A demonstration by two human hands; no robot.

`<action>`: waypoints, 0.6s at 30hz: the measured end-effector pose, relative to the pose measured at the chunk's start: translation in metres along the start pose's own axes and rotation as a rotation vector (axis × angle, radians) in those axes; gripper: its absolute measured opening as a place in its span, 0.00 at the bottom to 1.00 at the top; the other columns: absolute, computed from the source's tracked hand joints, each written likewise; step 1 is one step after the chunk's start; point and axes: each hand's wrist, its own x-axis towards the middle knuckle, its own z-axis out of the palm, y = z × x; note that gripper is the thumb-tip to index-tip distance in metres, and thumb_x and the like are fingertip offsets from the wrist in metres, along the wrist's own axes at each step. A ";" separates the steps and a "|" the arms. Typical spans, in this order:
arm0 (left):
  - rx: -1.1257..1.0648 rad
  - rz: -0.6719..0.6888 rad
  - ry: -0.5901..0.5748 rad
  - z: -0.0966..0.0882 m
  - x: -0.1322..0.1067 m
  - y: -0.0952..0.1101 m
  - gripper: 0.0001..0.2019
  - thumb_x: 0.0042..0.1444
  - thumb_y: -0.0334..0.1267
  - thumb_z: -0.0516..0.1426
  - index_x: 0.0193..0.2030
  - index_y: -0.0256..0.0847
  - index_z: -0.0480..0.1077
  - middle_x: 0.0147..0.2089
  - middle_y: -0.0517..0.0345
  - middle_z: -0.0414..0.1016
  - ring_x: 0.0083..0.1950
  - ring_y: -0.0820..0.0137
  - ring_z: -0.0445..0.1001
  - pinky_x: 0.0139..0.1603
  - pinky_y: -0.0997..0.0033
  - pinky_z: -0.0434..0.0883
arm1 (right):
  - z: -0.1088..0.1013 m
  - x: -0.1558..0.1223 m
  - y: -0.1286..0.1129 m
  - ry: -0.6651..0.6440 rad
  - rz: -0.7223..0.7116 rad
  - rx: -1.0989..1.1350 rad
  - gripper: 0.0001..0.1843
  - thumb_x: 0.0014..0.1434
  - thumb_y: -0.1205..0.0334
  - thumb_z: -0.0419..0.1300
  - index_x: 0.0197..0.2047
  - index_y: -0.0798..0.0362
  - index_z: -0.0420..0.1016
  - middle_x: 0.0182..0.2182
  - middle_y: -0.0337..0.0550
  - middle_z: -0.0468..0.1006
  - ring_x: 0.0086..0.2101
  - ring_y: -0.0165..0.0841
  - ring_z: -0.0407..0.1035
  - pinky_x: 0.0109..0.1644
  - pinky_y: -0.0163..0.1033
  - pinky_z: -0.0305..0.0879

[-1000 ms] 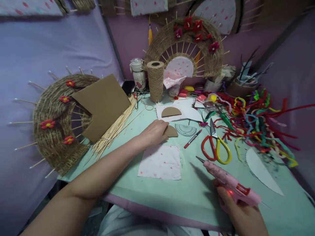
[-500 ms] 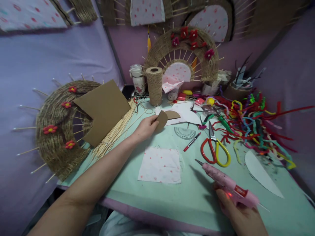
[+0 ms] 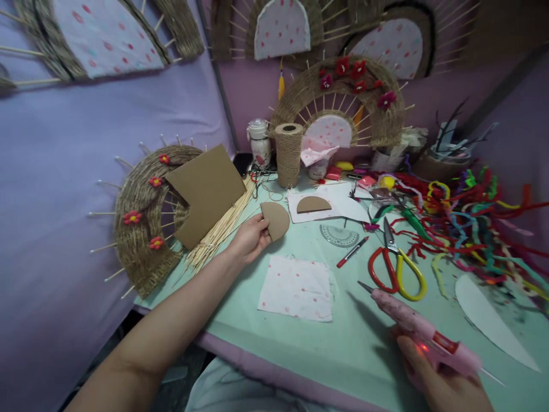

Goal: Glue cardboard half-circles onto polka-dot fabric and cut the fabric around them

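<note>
My left hand [image 3: 251,237] pinches a cardboard half-circle [image 3: 278,220] by its straight edge, its flat face toward me. Just below it on the table lies a white cloth piece with red dots [image 3: 295,289], its edges frayed. In my right hand [image 3: 441,366] is a pink hot glue gun [image 3: 422,323], its small light lit red and the nozzle aimed to the left. A second cardboard half-circle [image 3: 314,204] rests on white material behind. Scissors [image 3: 397,266] with one red and one yellow handle lie beyond the glue gun's nozzle.
A clear protractor [image 3: 339,235] and a red pen [image 3: 352,252] lie mid-table. Colourful pipe cleaners [image 3: 467,223] pile up at right. A twine spool [image 3: 289,155] stands at the back. Thin sticks [image 3: 221,226], a cardboard sheet [image 3: 214,194] and a woven fan [image 3: 141,223] are at left.
My left hand has turned the cardboard half-circle to face me and moved it away from the second one, now fully visible. The view has swung left; the glue gun stays in my right hand.
</note>
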 end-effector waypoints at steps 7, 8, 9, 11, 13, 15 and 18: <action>0.357 -0.048 -0.017 -0.044 -0.017 0.001 0.20 0.52 0.36 0.62 0.53 0.39 0.69 0.39 0.51 0.79 0.41 0.66 0.78 0.51 0.61 0.73 | 0.001 -0.004 -0.007 0.008 0.023 0.020 0.20 0.56 0.52 0.58 0.51 0.40 0.80 0.38 0.34 0.85 0.47 0.46 0.77 0.38 0.40 0.80; 0.426 -0.036 -0.015 -0.051 -0.018 0.006 0.21 0.49 0.36 0.64 0.51 0.39 0.70 0.37 0.52 0.79 0.41 0.63 0.78 0.51 0.59 0.72 | 0.001 -0.004 -0.007 0.007 0.027 0.015 0.20 0.56 0.52 0.58 0.51 0.41 0.80 0.39 0.34 0.85 0.48 0.46 0.77 0.39 0.40 0.80; 0.485 -0.014 -0.014 -0.056 -0.017 0.011 0.20 0.47 0.37 0.65 0.49 0.40 0.72 0.37 0.52 0.79 0.44 0.61 0.77 0.53 0.58 0.70 | 0.000 -0.004 -0.006 0.003 0.031 0.012 0.20 0.56 0.52 0.58 0.51 0.42 0.80 0.41 0.34 0.85 0.49 0.46 0.76 0.40 0.39 0.79; 0.813 0.177 -0.050 -0.058 -0.010 0.023 0.20 0.46 0.37 0.65 0.48 0.41 0.73 0.47 0.49 0.77 0.50 0.59 0.74 0.57 0.58 0.66 | 0.000 -0.005 -0.004 -0.002 0.033 0.009 0.21 0.57 0.51 0.57 0.52 0.42 0.79 0.47 0.34 0.83 0.51 0.45 0.74 0.42 0.39 0.79; 1.162 0.418 -0.214 -0.050 0.004 0.033 0.21 0.48 0.35 0.62 0.51 0.39 0.71 0.57 0.45 0.72 0.58 0.56 0.69 0.62 0.57 0.61 | 0.001 -0.004 0.000 -0.021 0.029 0.012 0.21 0.58 0.50 0.57 0.53 0.41 0.79 0.51 0.33 0.80 0.51 0.44 0.74 0.43 0.38 0.79; 1.342 0.506 -0.406 -0.037 0.019 0.038 0.21 0.47 0.31 0.58 0.51 0.38 0.72 0.56 0.44 0.72 0.58 0.56 0.69 0.60 0.58 0.62 | 0.002 -0.004 0.005 -0.024 0.025 0.016 0.21 0.59 0.50 0.57 0.53 0.40 0.79 0.52 0.33 0.80 0.49 0.43 0.76 0.42 0.37 0.78; 1.444 0.502 -0.578 -0.019 0.040 0.039 0.23 0.44 0.27 0.56 0.50 0.39 0.72 0.54 0.47 0.74 0.55 0.56 0.70 0.56 0.61 0.64 | 0.003 -0.002 0.010 -0.023 -0.022 0.015 0.21 0.59 0.50 0.57 0.54 0.42 0.78 0.51 0.36 0.81 0.47 0.43 0.77 0.42 0.37 0.78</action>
